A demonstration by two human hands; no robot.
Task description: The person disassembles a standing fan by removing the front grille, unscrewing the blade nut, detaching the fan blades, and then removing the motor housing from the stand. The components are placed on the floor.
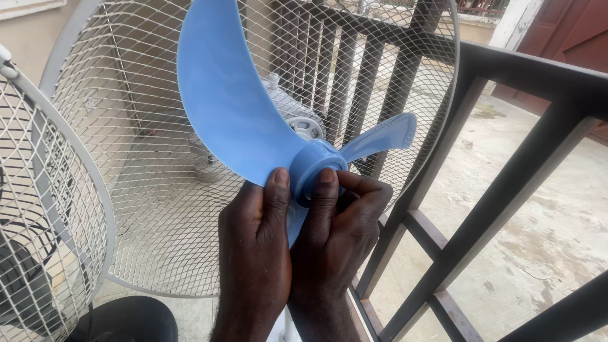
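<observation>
- At the middle of the picture, both hands meet on the hub (318,170) of a blue fan blade (234,107): the left hand (253,253) has its grip closed on the base of the big blade with the thumb on top, and the right hand (339,228) has its grip pressed together on the hub's front, the thumb beside the centre hole.
- Behind the blade sits the grey motor (301,120), inside the white rear grille (158,209) — the hub is just in front of the motor, but I cannot tell if it sits fully on the shaft.
- One risk, in my judgement: if the hub is pushed at a tilt, it may jam on the shaft or the thin plastic may crack.
- Another risk — a blade tip could catch the wire mesh, or fingers could be pinched between hub and motor.
- Also the blade could slip and fall toward the dark metal railing (481,209) at the right.
- About the blade itself: smooth light blue plastic, wide curved wings, one large wing up, a smaller one to the right (383,134); a third is mostly hidden by the hands.
- A second white grille (44,209) stands apart at the left edge.
</observation>
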